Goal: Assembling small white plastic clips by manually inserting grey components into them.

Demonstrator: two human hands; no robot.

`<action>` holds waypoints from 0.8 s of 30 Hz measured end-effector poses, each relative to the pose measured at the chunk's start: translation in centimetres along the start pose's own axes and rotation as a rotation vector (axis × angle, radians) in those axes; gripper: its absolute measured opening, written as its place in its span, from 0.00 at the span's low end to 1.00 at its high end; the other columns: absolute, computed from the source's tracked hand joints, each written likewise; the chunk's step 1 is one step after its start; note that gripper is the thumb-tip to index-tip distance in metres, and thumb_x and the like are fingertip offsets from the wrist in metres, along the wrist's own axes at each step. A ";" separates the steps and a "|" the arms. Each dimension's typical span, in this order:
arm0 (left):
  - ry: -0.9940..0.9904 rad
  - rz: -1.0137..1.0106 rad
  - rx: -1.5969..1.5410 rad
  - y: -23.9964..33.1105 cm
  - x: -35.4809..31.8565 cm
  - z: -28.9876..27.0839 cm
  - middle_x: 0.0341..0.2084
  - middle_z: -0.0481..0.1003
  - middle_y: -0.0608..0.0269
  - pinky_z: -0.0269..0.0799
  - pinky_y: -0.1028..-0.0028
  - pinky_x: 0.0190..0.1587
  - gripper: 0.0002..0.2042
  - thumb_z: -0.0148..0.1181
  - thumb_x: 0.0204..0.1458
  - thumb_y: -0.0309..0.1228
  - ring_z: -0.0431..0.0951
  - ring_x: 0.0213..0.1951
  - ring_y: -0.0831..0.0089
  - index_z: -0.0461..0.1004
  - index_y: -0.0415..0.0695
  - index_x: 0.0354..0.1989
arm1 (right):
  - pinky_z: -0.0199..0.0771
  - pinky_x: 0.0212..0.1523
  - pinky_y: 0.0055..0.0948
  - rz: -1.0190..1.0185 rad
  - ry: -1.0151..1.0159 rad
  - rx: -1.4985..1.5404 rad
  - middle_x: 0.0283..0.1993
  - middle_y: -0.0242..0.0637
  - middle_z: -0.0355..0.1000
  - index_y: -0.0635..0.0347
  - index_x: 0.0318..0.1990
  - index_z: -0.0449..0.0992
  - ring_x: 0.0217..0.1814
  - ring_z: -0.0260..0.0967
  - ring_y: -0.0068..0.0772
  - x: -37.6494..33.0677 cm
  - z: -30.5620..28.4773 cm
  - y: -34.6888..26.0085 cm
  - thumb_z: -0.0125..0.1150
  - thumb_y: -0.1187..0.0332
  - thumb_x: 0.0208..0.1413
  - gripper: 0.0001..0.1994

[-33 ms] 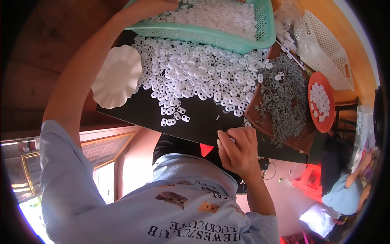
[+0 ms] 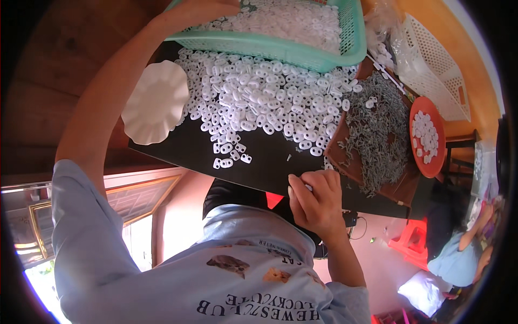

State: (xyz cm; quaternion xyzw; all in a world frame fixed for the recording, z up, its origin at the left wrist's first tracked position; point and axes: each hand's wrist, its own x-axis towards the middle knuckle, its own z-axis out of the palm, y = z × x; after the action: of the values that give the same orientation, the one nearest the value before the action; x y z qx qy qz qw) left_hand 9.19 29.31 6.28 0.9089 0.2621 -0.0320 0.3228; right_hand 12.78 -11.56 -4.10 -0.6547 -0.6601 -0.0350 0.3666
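Left fingers (image 2: 229, 7) partly beyond top edge; white piece (image 2: 308, 187) mostly hidden in right fingers (image 2: 322, 183).

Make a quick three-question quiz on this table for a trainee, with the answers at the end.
1. Multiple choice: which hand is at the green basket? A: left. B: right. C: both.
2. True or false: the scalloped dish is to the right of the loose white pieces.
3. Fill in the colour: between the loose white pieces and the orange dish lies a ____ heap.

Key: 1: A, the left hand. 2: False, it is to their left. 3: Grey.
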 end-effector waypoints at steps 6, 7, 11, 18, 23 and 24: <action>-0.045 0.335 0.239 -0.3 3.2 2.4 0.48 0.72 0.54 0.72 0.68 0.48 0.19 0.50 0.58 0.35 0.73 0.48 0.60 0.67 0.37 0.54 | 0.63 0.34 0.34 -0.016 0.049 0.039 0.34 0.34 0.65 0.62 0.40 0.76 0.33 0.64 0.36 0.1 0.1 0.2 0.63 0.79 0.39 0.15; -0.032 0.404 0.295 0.4 3.6 3.3 0.49 0.72 0.52 0.72 0.66 0.48 0.20 0.51 0.56 0.37 0.73 0.49 0.58 0.68 0.38 0.54 | 0.63 0.34 0.34 -0.004 0.057 0.050 0.34 0.34 0.65 0.62 0.40 0.76 0.33 0.64 0.36 0.0 0.1 0.3 0.63 0.79 0.39 0.16; -0.038 0.397 0.473 1.5 5.8 5.7 0.57 0.64 0.50 0.64 0.65 0.58 0.28 0.55 0.52 0.42 0.66 0.57 0.55 0.63 0.40 0.59 | 0.63 0.33 0.34 0.012 0.069 0.076 0.34 0.33 0.65 0.61 0.40 0.77 0.33 0.64 0.36 -0.1 -0.3 0.3 0.64 0.79 0.38 0.16; -0.047 0.513 0.528 2.5 8.9 8.5 0.64 0.54 0.51 0.62 0.63 0.60 0.37 0.59 0.47 0.40 0.61 0.62 0.55 0.53 0.44 0.66 | 0.64 0.34 0.33 0.043 0.050 0.131 0.34 0.31 0.65 0.59 0.41 0.77 0.33 0.63 0.34 0.0 -0.7 0.8 0.66 0.77 0.39 0.17; -0.069 0.451 0.267 5.7 9.9 10.4 0.67 0.46 0.51 0.60 0.62 0.63 0.41 0.61 0.40 0.23 0.55 0.65 0.56 0.50 0.45 0.67 | 0.64 0.34 0.32 0.066 0.048 0.143 0.35 0.30 0.65 0.59 0.41 0.77 0.33 0.64 0.33 -0.1 -0.6 1.3 0.66 0.76 0.39 0.16; -0.074 0.449 0.263 5.1 10.4 10.7 0.67 0.46 0.51 0.60 0.62 0.63 0.41 0.61 0.40 0.23 0.55 0.65 0.56 0.50 0.45 0.67 | 0.63 0.34 0.32 0.065 0.047 0.161 0.35 0.30 0.65 0.59 0.41 0.77 0.33 0.64 0.32 -0.1 -0.5 1.4 0.66 0.76 0.39 0.16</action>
State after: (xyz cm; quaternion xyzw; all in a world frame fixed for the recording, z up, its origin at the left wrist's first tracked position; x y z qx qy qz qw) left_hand 21.88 24.28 -1.61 0.9767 0.0352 -0.0263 0.2101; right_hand 14.25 -11.69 -4.38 -0.6429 -0.6305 0.0147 0.4346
